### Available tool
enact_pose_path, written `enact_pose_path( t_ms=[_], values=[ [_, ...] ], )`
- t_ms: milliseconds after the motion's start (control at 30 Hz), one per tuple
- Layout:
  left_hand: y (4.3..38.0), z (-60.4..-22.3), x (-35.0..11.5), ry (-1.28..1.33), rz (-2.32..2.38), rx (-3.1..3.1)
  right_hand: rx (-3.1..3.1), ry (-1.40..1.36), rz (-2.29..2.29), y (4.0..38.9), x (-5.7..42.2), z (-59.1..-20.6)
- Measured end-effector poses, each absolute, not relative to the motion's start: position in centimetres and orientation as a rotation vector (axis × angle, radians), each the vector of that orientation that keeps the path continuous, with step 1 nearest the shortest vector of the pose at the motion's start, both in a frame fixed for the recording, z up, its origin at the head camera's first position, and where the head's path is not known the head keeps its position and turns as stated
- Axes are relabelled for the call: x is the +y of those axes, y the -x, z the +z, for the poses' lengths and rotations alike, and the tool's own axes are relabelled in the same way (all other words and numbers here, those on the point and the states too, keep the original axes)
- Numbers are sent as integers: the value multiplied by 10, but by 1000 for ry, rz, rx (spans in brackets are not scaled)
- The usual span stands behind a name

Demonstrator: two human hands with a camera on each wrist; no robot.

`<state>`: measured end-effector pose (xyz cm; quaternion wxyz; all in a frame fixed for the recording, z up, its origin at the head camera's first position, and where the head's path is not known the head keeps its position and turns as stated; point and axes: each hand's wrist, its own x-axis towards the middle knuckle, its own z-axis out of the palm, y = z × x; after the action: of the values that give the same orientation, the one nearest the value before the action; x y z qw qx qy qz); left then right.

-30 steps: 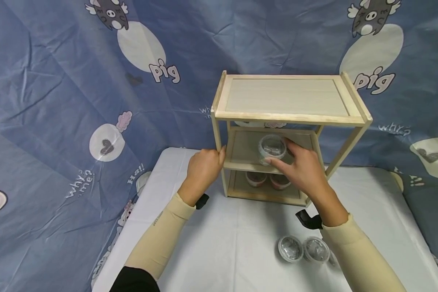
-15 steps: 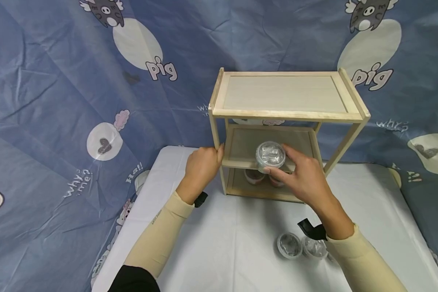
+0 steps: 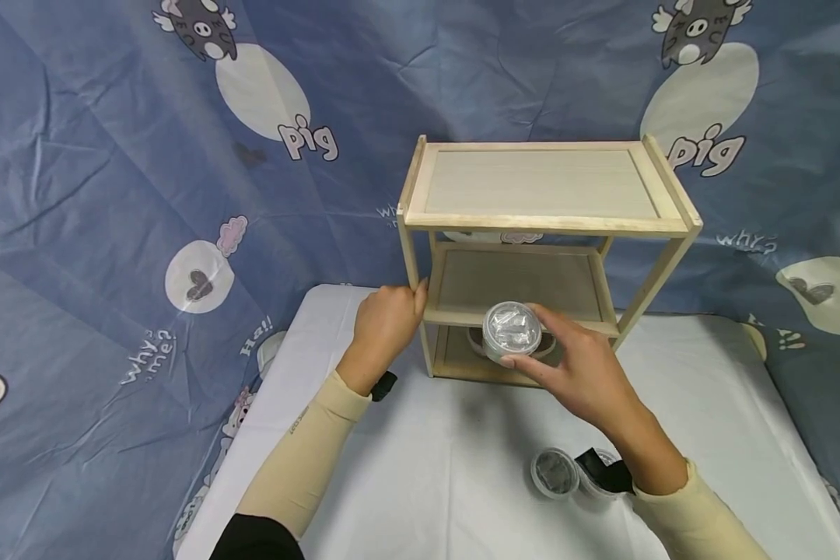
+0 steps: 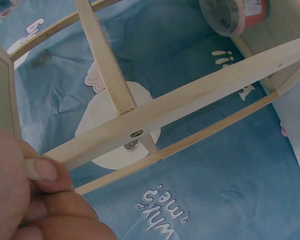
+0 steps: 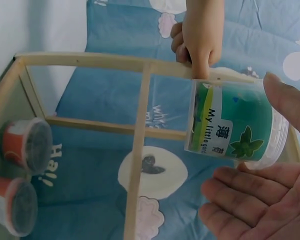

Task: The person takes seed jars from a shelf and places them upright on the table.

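My right hand [image 3: 591,377] holds a clear plastic jar [image 3: 511,330] by its lid end, between thumb and fingers, just in front of the wooden shelf [image 3: 532,183]. The right wrist view shows the jar's green label [image 5: 245,122] with a leaf picture and "My little gard..." lettering. My left hand [image 3: 386,323] grips the shelf's front left post, its thumb [image 4: 42,170] lying along the wood in the left wrist view. Behind the held jar, on the lowest tier, stand two red-labelled jars [image 5: 27,145], mostly hidden in the head view.
On the white table at front right are more clear-lidded jars [image 3: 555,473], partly covered by the black strap [image 3: 605,470] on my right wrist. A blue printed cloth [image 3: 357,70] hangs close behind the shelf.
My right hand has drawn the jar from over the middle tier forward and down, out past the shelf's front. My left hand has kept its grip on the post.
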<state>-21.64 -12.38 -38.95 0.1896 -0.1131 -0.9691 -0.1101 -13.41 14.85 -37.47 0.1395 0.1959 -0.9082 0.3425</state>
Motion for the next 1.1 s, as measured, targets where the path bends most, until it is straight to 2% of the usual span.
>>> enact_pose_path(
  t_ms=[367,1100],
  values=[
    [215,-389,-124,318,-318,-2710,-2649,-675,1095,109,148,-408],
    [216,-391,-123,343,-286,-2668,-2674,-783,987,81,160,-465]
  ],
)
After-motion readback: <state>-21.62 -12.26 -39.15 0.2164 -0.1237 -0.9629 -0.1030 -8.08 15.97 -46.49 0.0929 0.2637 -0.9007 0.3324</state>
